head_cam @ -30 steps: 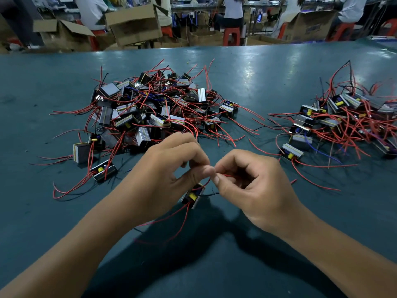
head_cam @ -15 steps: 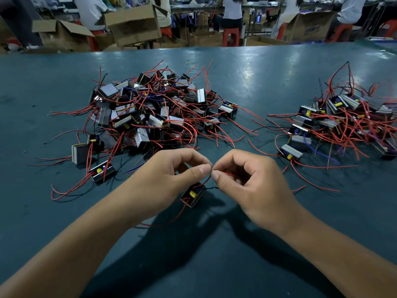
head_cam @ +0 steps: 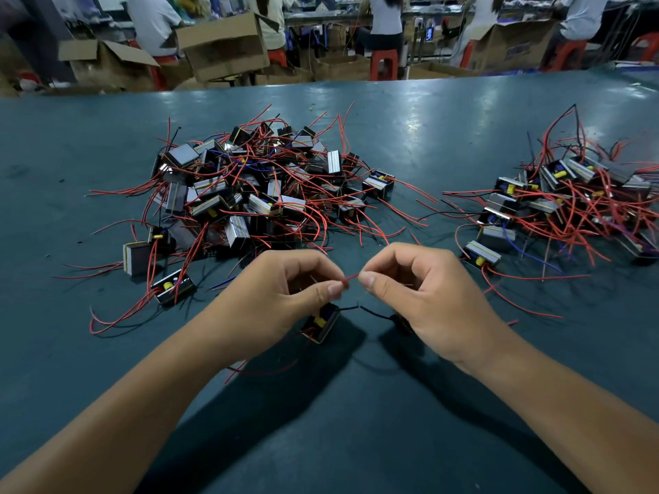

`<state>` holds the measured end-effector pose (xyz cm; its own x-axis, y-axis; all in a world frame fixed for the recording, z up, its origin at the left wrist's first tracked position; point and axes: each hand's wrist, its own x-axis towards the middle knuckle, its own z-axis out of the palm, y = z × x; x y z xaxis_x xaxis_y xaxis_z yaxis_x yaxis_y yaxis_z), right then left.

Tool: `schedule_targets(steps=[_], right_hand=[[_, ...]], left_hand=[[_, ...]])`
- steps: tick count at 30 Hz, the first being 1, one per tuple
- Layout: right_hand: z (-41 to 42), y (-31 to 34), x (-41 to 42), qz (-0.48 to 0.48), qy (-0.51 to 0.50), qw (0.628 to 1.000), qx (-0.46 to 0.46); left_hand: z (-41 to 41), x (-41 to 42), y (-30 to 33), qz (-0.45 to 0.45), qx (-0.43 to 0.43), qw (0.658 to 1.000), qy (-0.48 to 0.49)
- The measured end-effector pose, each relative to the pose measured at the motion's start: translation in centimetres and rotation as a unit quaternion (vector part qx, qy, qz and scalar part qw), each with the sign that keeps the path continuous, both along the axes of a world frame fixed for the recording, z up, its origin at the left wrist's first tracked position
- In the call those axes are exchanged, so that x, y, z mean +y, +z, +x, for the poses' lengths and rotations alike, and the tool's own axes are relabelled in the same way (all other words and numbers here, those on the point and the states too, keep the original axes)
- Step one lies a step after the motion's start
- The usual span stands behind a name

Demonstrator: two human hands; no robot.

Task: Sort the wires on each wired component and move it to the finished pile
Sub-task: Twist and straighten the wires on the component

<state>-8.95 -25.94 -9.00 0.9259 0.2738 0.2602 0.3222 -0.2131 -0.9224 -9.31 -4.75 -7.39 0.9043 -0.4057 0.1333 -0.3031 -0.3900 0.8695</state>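
Centrally, left hand and right hand, fingers curled, pinch a thin red wire above the small black-and-yellow wired component on the teal tabletop.

Beyond the far edge of the teal bench we see open cardboard boxes on the floor, red stools, and several people sitting with their backs to us.
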Motion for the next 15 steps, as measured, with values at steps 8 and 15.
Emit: schedule_targets(steps=[8, 15], right_hand=[[0.4, 1.0, -1.8, -0.043, 0.039, 0.998, -0.004], [0.1, 0.8, -1.2, -0.150, -0.006, 0.983, -0.106]], left_hand=[[-0.3, 0.6, 0.7, 0.080, -0.100, 0.991, -0.034], [0.4, -0.4, -1.0, 0.093, -0.135, 0.985, 0.054]])
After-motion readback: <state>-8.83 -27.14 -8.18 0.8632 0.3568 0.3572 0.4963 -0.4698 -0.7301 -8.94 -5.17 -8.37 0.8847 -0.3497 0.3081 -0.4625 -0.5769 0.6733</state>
